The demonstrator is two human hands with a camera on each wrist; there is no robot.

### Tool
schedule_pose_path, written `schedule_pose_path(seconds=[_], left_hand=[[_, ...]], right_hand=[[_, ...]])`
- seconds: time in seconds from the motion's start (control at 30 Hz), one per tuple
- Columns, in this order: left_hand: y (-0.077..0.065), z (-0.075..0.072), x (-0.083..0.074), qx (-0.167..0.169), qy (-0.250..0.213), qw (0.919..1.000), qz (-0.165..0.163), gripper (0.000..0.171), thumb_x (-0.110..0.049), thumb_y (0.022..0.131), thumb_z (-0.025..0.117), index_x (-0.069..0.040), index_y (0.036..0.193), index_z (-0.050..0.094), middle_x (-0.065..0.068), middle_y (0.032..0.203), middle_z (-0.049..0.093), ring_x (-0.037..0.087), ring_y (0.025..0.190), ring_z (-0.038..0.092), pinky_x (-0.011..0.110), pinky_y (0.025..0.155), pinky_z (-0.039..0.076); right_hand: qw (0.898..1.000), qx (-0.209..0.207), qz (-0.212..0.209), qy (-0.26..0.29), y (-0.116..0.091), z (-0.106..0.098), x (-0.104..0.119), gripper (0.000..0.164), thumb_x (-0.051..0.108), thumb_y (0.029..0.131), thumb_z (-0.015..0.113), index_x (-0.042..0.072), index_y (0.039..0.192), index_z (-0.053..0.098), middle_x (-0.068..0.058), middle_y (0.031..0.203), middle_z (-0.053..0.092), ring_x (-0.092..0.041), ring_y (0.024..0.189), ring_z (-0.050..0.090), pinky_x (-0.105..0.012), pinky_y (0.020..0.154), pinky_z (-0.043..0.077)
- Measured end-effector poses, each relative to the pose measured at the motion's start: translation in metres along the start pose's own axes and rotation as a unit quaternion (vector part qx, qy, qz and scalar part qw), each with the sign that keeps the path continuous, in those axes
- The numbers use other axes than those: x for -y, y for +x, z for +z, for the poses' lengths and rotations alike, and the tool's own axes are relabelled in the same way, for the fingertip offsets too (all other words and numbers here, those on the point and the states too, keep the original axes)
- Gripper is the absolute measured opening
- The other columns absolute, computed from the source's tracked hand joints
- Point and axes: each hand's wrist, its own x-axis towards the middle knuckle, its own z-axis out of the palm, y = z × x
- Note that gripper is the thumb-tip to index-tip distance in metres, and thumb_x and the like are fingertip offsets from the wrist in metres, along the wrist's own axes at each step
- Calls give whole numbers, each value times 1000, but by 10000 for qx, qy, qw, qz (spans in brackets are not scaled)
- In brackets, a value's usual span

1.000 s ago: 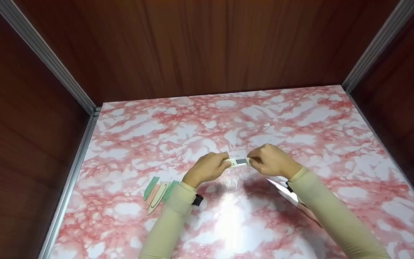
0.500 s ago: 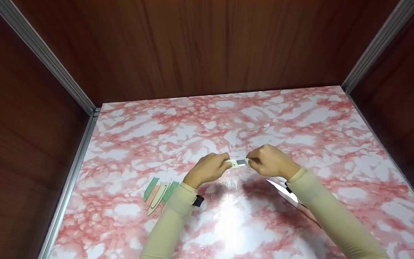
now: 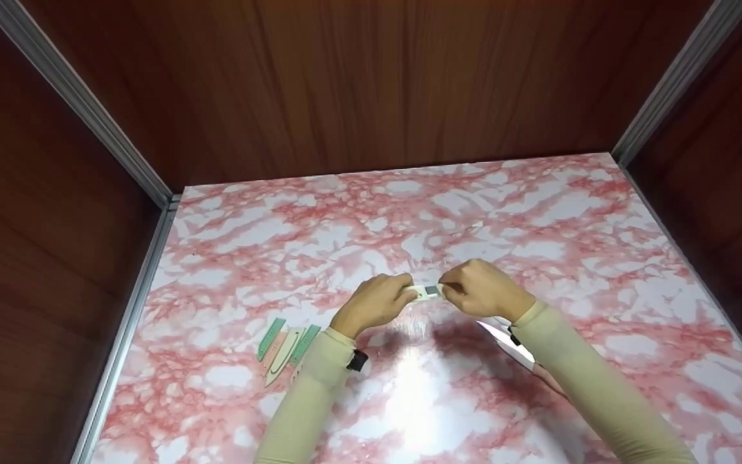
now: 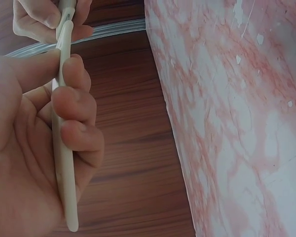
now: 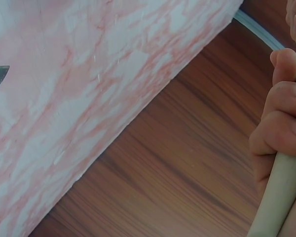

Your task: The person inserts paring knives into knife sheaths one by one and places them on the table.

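Note:
In the head view my left hand [image 3: 376,301] grips a cream knife sheath [image 3: 418,294], its fingers curled round it. My right hand [image 3: 484,291] grips the cream handle [image 5: 281,197] of a knife, mostly hidden by the fingers in the head view. A short grey stretch of the knife's blade [image 3: 431,290] shows between the two hands, in line with the sheath. The left wrist view shows the sheath [image 4: 65,163] edge-on across the palm, its far end meeting the part held by the right hand [image 4: 37,19]. Both hands are above the table.
Several flat sheath-like pieces lie at the left: green [image 3: 272,338], pink [image 3: 274,353] and cream [image 3: 286,356]. Beneath the right forearm lie pale blades [image 3: 506,341] and a pink handle [image 3: 549,380]. Brown wood-grain panels [image 3: 371,84] enclose the marbled table [image 3: 281,258].
My right hand has moved slightly left towards my left hand. The bare stretch of blade between them has become shorter. The pieces on the table have not moved.

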Motion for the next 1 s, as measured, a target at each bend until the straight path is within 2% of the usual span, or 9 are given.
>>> schedule_pose_path(seconds=[1.0], left_hand=[[0, 0, -8, 91, 54, 9999, 37, 24, -33, 99, 49, -15, 84, 51, -7, 63, 39, 7, 53, 34, 22, 49, 30]], right_hand=[[9998, 8, 142, -125, 3, -1, 8, 25, 9, 80, 56, 20, 59, 46, 13, 53, 34, -3, 46, 31, -24, 44, 27]])
